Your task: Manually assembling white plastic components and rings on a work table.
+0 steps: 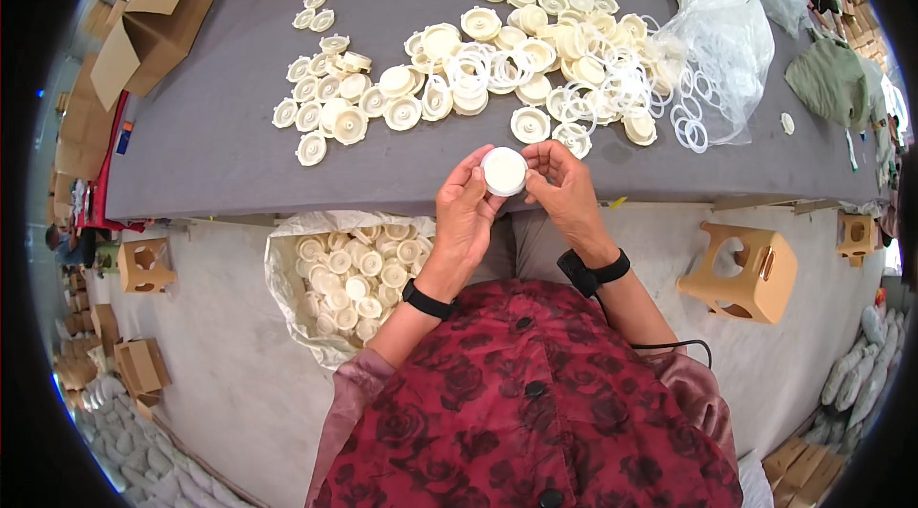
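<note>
I see L hand (463, 207) + R hand (568, 197) pinching a white cap (504, 171) b/w 'em, nr tabletop (210, 159) w/ loose cream caps (350, 125).

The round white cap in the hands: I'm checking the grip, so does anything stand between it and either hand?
Nothing visible does: the left hand and the right hand both have fingers at the round white cap. The loose cream caps lie beyond on the grey table.

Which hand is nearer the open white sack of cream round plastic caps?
Left. The left hand is up and right of the open white sack in view; the right hand is farther right, past the left hand.
</note>
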The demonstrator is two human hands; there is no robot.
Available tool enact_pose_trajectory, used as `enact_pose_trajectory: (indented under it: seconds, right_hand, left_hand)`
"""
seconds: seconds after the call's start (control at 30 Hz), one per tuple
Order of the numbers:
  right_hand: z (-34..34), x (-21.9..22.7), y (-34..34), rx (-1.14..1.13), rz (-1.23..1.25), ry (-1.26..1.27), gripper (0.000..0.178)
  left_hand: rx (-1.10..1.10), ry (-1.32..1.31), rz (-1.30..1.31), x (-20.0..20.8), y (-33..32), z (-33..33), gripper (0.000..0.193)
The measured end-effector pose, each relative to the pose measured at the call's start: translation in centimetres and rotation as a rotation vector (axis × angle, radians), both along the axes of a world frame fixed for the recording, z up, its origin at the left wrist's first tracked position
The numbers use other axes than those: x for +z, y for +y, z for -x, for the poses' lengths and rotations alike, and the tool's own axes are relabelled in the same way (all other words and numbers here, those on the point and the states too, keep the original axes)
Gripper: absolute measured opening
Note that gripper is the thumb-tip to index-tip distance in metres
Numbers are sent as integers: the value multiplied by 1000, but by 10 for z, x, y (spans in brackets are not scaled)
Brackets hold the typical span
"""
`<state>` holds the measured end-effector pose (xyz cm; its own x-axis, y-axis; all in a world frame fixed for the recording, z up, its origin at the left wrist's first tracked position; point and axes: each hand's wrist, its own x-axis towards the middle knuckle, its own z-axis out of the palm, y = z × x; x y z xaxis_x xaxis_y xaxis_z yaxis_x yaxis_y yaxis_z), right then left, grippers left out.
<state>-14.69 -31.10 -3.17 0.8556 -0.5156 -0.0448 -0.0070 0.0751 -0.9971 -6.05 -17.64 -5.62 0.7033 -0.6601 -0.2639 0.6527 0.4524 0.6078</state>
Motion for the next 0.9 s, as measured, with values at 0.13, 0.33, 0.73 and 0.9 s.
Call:
enact_pose_trajectory:
  seconds: [0.13, 0.33, 0.73, 0.9]
  right_hand:
    - [3, 5, -1, 67, -313, 0, 26]
    - [4, -14, -3, 52, -421, -92, 26]
    - [3, -5, 17, -86, -218, -149, 29]
    - [9, -6, 20, -86, -124, -189, 20]
  left_hand:
    - [-30, -26, 68, 1, 1, 1, 45]
    - [-111, -154, 117, 10, 2, 2, 65]
    - [-98, -113, 100, 15, 3, 0, 66]
    - [-118, -142, 118, 10, 12, -6, 62]
